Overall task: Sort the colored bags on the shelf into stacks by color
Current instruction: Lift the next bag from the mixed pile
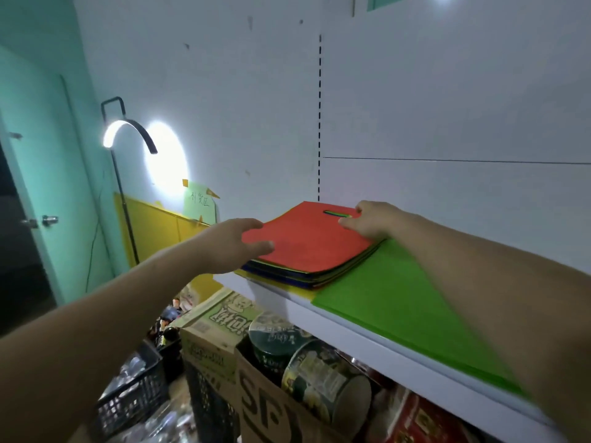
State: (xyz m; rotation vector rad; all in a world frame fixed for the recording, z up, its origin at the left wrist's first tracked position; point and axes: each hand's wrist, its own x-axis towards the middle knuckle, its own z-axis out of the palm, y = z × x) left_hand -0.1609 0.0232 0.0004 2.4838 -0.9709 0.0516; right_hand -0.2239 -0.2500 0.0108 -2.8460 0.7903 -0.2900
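A stack of flat colored bags (287, 278) lies on the white shelf (351, 327), with a red bag (313, 238) on top and blue, dark and yellow edges showing beneath. My left hand (227, 247) holds the red bag's left edge, thumb lying on top. My right hand (374, 222) grips its far right edge beside the handle cut-out. Just right of the stack a single green bag (393, 292) lies flat on the shelf, partly under my right forearm.
The white back wall stands close behind the stack. Under the shelf are a cardboard box of cup noodles (313, 369) and a black plastic crate (134, 398). A lit floor lamp (128, 129) stands at the left by a door.
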